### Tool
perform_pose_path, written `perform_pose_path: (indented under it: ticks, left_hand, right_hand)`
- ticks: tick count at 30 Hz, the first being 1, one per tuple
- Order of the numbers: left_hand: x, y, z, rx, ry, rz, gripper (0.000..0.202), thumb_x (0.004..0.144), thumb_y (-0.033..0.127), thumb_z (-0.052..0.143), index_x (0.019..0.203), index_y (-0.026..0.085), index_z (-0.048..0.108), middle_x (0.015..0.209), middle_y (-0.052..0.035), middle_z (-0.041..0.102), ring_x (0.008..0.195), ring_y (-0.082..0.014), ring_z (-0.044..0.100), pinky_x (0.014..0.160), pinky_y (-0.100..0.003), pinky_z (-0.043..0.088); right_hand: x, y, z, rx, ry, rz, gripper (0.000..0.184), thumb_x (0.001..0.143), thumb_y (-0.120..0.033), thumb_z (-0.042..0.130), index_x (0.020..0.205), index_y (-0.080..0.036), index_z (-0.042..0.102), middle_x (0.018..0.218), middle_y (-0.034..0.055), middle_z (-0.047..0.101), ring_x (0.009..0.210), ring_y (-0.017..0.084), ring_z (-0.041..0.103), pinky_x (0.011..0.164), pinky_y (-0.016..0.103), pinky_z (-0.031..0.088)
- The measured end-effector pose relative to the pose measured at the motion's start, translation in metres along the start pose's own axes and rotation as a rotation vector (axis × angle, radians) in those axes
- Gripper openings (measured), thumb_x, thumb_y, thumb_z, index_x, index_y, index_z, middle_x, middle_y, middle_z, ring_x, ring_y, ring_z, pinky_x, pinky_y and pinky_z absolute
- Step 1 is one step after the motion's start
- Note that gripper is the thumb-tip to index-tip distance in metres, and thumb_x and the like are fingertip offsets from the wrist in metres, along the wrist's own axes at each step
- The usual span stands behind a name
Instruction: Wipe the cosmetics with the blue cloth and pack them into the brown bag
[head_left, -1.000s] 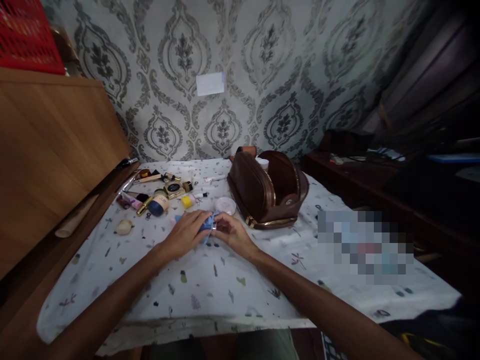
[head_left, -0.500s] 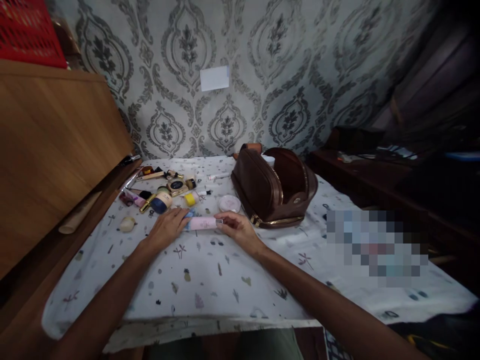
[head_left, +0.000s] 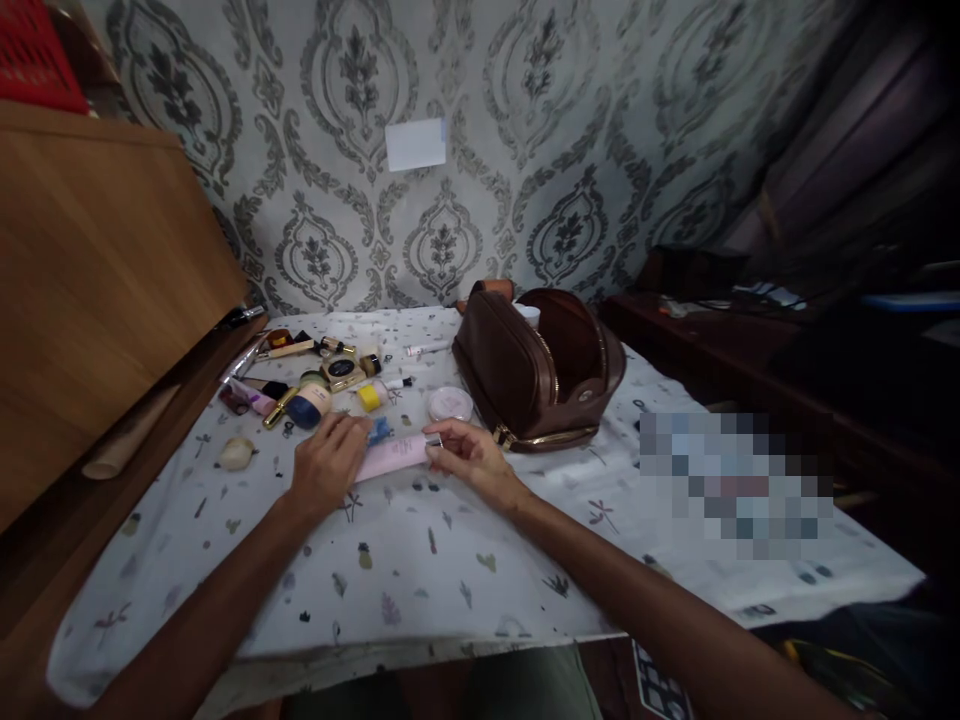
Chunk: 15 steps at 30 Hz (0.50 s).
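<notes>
A pale pink squeeze tube (head_left: 393, 457) lies slanted just above the patterned cloth, its silver cap end toward the right. My right hand (head_left: 476, 462) pinches it at that cap. At the other end my left hand (head_left: 328, 468) is closed, with a crumpled blue cloth (head_left: 381, 430) sticking out from its fingertips, along the far side of the tube. The left fingers partly hide the tube's lower end. Just beyond the right hand rests a round clear compact (head_left: 450, 404). An open brown leather cosmetic bag (head_left: 502, 365) stands behind it, with a white item inside.
Jars, a blue-labelled jar (head_left: 309, 407), a yellow-banded bottle (head_left: 370, 396), a gold tube (head_left: 280, 408) and other cosmetics crowd the left back. A small cream-coloured item (head_left: 236, 453) lies apart. A wooden cabinet (head_left: 112, 240) borders the left; a blurred-out patch covers the right.
The tube has tilted, its left end now lower and nearer me. My left hand has shifted toward me, uncovering more of the blue cloth. The whole view has swung slightly right.
</notes>
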<state>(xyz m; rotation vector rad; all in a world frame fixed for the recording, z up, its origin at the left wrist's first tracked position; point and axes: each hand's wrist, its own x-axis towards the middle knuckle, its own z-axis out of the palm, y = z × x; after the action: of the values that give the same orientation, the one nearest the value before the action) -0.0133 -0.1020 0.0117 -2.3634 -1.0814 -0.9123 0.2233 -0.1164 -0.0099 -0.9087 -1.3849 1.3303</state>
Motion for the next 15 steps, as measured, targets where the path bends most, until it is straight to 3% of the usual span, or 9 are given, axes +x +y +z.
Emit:
perform_pose_path:
  ticks: [3, 10, 13, 15]
  left_hand:
    - [0.002, 0.003, -0.005, 0.044, 0.051, 0.044, 0.022, 0.098, 0.017, 0.044, 0.102, 0.018, 0.065, 0.095, -0.0061, 0.073, 0.093, -0.0204, 0.062, 0.079, -0.031, 0.05]
    - [0.007, 0.001, -0.014, 0.023, 0.087, -0.125, 0.022, 0.098, 0.023, 0.041, 0.103, 0.019, 0.062, 0.095, -0.0088, 0.071, 0.091, -0.0232, 0.063, 0.078, -0.036, 0.05]
    - [0.008, 0.022, -0.009, -0.129, 0.083, -0.002, 0.021, 0.098, 0.022, 0.041, 0.107, 0.019, 0.06, 0.097, -0.0089, 0.07, 0.093, -0.0215, 0.063, 0.084, -0.036, 0.052]
    - [0.008, 0.04, -0.002, -0.157, 0.003, 0.139, 0.021, 0.098, 0.023, 0.043, 0.11, 0.019, 0.06, 0.105, -0.0103, 0.07, 0.103, -0.0227, 0.062, 0.088, -0.038, 0.051]
  right_hand:
    - [-0.002, -0.004, -0.001, -0.003, 0.033, -0.008, 0.04, 0.072, -0.045, 0.078, 0.098, -0.018, 0.064, 0.068, -0.0034, 0.063, 0.056, 0.011, 0.059, 0.054, 0.023, 0.046]
    - [-0.002, -0.007, 0.001, -0.116, 0.052, 0.003, 0.037, 0.078, -0.053, 0.07, 0.081, -0.018, 0.061, 0.053, -0.0063, 0.054, 0.042, 0.009, 0.05, 0.043, 0.021, 0.035]
    - [0.0, -0.004, 0.001, -0.144, 0.059, 0.003, 0.041, 0.079, -0.058, 0.067, 0.074, -0.019, 0.057, 0.047, -0.0068, 0.052, 0.037, 0.008, 0.045, 0.039, 0.021, 0.031]
    - [0.001, -0.002, 0.001, -0.142, 0.059, 0.001, 0.044, 0.078, -0.062, 0.066, 0.07, -0.02, 0.055, 0.045, -0.007, 0.051, 0.035, 0.009, 0.045, 0.037, 0.021, 0.03]
